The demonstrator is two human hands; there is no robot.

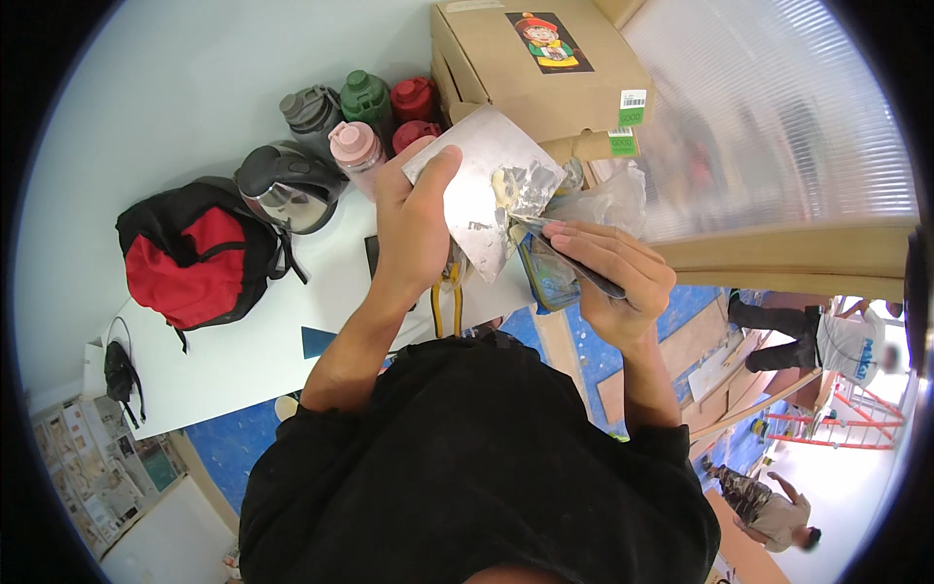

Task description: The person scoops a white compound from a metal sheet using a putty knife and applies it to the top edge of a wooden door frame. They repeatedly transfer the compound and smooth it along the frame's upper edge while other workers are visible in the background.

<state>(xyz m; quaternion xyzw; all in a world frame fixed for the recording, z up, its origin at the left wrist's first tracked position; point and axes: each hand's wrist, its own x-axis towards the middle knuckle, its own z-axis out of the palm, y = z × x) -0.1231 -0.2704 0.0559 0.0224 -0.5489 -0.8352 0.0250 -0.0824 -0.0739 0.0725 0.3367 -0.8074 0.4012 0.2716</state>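
My left hand (416,219) grips the left edge of a square, silvery metal plate (466,193), thumb on its upper face. A patch of cream-coloured paste (505,189) is smeared near the middle and right of the plate. My right hand (625,280) is closed round a putty knife (582,266), its fingers laid along the dark blade or handle. The knife's tip meets the plate at its lower right, beside the paste. Just below the plate lie pliers with yellow handles (448,302), partly covered.
Behind the plate stand several bottles (358,146), a kettle (292,190) and cardboard boxes (545,73). A red and black backpack (199,255) sits on the white table (229,350). Plastic bags (613,200) lie at right. Two people (846,341) are farther off, near an orange ladder (856,428).
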